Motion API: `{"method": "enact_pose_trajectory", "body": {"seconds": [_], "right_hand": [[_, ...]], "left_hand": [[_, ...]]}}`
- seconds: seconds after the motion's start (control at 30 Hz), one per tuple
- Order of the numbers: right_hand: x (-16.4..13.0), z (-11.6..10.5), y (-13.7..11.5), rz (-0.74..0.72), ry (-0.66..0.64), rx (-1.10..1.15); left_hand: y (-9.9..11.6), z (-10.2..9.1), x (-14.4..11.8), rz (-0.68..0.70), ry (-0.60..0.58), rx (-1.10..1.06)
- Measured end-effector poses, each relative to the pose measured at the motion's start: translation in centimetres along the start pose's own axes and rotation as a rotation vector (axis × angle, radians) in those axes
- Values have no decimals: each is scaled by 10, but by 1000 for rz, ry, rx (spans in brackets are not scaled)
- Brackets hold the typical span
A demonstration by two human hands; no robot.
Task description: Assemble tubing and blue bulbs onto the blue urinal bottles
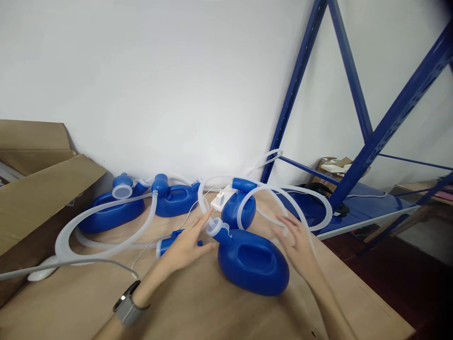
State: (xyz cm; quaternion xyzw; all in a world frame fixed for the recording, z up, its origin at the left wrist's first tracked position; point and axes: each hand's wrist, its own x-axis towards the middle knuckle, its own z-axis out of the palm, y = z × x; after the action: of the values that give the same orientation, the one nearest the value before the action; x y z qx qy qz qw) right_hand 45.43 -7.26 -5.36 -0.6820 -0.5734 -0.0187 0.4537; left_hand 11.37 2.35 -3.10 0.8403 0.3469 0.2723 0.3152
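Note:
A blue plastic urinal bottle [244, 271] with a moulded handle and a whitish neck lies on its side between my two hands. On its left, my left hand [191, 243] has its fingers stretched out and thumb apart, with nothing in it. My right hand [297, 241], fingers spread and slightly blurred, is to the right of the bottle beside a translucent hose [320, 215]; I cannot tell whether it touches the hose. Another blue bottle [230, 210] stands just behind. A small blue part with a pale rim [164, 246] is partly hidden by my left hand.
Two more blue bottles [177, 200] with looped hoses [67, 231] lie at the back left of the wooden table [191, 307]. A white power strip [221, 198] with a plug sits near the wall. An open cardboard box [42, 198] is at left; blue metal shelving [354, 184] rises at right.

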Motion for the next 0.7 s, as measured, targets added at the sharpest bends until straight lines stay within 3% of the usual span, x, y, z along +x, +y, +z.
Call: {"method": "enact_pose_trajectory", "body": {"seconds": [0.07, 0.1, 0.17, 0.23, 0.33, 0.43, 0.57, 0.7], "right_hand": [[-14, -24, 42, 168, 182, -260], [-23, -35, 62, 308, 182, -310], [-42, -51, 91, 552, 31, -182], [-59, -59, 100, 654, -63, 35], [-71, -65, 80, 737, -162, 299], [-66, -72, 44, 835, -140, 639], [-47, -69, 1, 764, -64, 1059], [-25, -41, -56, 529, -258, 1384]], "left_hand": [[-15, -16, -14, 3, -13, 118], [-25, -22, -21, -2, -18, 191], [-49, -29, -35, -42, -12, 350], [-71, -30, -47, -122, -41, 494], [-90, -28, -58, -226, -97, 582], [-87, -29, -60, -194, -36, 578], [-57, -47, -54, 14, 105, 460], [-17, -74, -54, 5, 183, 482]]}}
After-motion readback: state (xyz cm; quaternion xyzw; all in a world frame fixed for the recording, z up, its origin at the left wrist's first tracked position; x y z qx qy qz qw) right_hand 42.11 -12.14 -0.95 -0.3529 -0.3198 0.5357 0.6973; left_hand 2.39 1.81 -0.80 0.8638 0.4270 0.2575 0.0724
